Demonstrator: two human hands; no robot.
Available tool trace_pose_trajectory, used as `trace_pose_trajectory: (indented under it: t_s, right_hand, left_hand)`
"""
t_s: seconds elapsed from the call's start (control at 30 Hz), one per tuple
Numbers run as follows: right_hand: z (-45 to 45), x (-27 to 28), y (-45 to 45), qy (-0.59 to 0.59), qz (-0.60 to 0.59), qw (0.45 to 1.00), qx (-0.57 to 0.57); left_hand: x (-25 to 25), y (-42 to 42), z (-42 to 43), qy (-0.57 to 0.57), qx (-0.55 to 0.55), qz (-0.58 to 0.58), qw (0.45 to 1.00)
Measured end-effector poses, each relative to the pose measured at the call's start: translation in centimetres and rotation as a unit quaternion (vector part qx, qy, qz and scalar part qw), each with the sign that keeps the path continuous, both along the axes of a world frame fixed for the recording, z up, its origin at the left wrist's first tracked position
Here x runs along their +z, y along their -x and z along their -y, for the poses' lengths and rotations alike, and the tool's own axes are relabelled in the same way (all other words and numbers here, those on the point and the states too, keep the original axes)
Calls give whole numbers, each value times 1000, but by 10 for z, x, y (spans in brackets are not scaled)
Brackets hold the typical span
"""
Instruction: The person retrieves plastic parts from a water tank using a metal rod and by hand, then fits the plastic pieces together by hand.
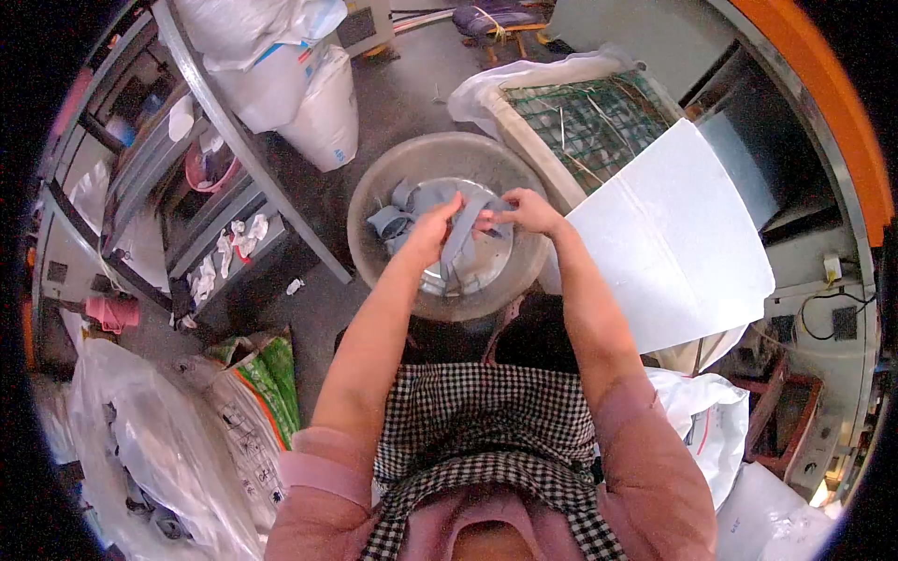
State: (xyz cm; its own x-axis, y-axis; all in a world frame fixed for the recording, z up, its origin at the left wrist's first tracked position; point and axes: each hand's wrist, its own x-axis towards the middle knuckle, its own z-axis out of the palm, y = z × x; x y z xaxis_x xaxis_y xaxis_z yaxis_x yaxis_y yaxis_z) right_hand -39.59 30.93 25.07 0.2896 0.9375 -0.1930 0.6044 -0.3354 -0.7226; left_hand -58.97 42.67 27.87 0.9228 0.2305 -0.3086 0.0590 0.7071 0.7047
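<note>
Both my hands are over a round grey basin (374, 182) on the floor in front of me. My left hand (437, 230) is closed at the left side of a grey, flat, strip-like piece (462, 234). At its right side, my right hand (529, 212) has its fingers pinched by the piece's upper edge. What exactly the piece is, I cannot make out. Several more grey pieces (396, 221) lie in the basin, mostly left of and behind my hands. Part of the basin's pale bottom shows below the hands.
A shallow crate with green netting (589, 126) stands beyond the basin. A large white sheet (669, 238) leans at the right. White sacks (323, 112) and a metal rack (238, 140) are at the left. Plastic bags (154, 449) and a green-white sack (267, 379) lie nearer.
</note>
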Motion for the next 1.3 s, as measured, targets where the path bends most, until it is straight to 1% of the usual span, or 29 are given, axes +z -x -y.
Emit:
trace_pose_trajectory:
  t_s: [0.03,0.1,0.13,0.2,0.27,0.33,0.37,0.43,0.5,0.53,0.57,0.6,0.63,0.67,0.7,0.83,0.9,0.93,0.97,1.0,1.03,1.07,1.1,1.13,1.17,1.2,1.23,1.27,1.3]
  right_hand:
    - [1,1,0,-1,-1,1000,3]
    - [1,6,0,-62,-122,990,-42]
    - [1,8,1,-64,-122,990,-38]
    - [2,13,6,-147,-158,976,-35]
    - [-1,19,13,-155,-148,977,-21]
    - [-6,18,24,-159,-139,977,-2]
    - [-10,17,32,-169,-163,972,0]
    - [-16,25,46,-178,-191,965,12]
    - [-15,38,60,-260,-286,917,-102]
    - [-17,35,60,-256,-293,916,-93]
    - [-18,30,52,-248,-324,904,-129]
    - [-16,23,44,-241,-352,889,-167]
    - [-14,15,37,-241,-357,888,-164]
    - [-13,4,31,-156,-288,930,-164]
    - [-15,-7,26,-68,-215,961,-161]
    - [-37,-61,23,35,-144,982,-116]
    - [-60,-85,23,147,33,988,19]
    - [-71,-102,24,150,28,988,19]
    - [-80,-123,27,150,75,984,59]
    - [-89,-145,29,150,123,976,100]
    - [-100,-176,32,155,118,976,101]
    - [-111,-211,35,129,124,979,101]
    - [-124,-237,39,102,129,981,103]
    - [-138,-254,44,109,124,980,108]
    - [-153,-270,51,156,104,981,57]
    - [-168,-287,58,201,86,976,6]
    - [-180,-296,65,211,106,972,2]
    - [-191,-313,70,213,104,971,7]
    - [-199,-334,73,185,118,976,-5]
  left_hand:
    - [3,2,-1,19,10,11,1000]
    - [14,7,-1,22,8,41,999]
    - [19,9,-1,26,2,72,997]
    - [30,16,1,33,10,88,996]
    - [35,24,8,40,18,103,994]
    - [38,34,24,-178,61,62,980]
    - [42,40,24,-180,69,59,979]
    - [62,62,21,-315,151,-59,935]
    - [96,114,20,-320,268,-99,903]
    - [119,152,13,-455,289,-166,826]
    - [157,191,20,-398,357,-206,820]
    - [181,240,10,-437,370,-253,780]
    - [197,290,-1,-471,433,-248,727]
    - [212,339,-12,-503,492,-248,666]
    - [235,392,-23,-642,437,-407,480]
    - [298,550,-72,-560,585,-393,435]
    - [299,574,-97,-544,604,-414,409]
    - [294,561,-105,-562,588,-430,391]
    - [280,545,-116,-602,552,-450,361]
    - [260,507,-120,-678,476,-467,310]
    - [233,459,-123,-758,375,-466,260]
    - [194,403,-125,-818,254,-446,260]
    - [146,343,-124,-845,140,-407,316]
    - [92,287,-123,-800,52,-374,467]
    - [20,242,-116,-709,3,-330,624]
    - [-51,197,-109,-580,-35,-305,755]
    - [-95,150,-89,-577,-162,-238,764]
    - [-167,127,-77,-591,-214,-136,766]
    - [-171,88,-72,-604,-316,-183,709]
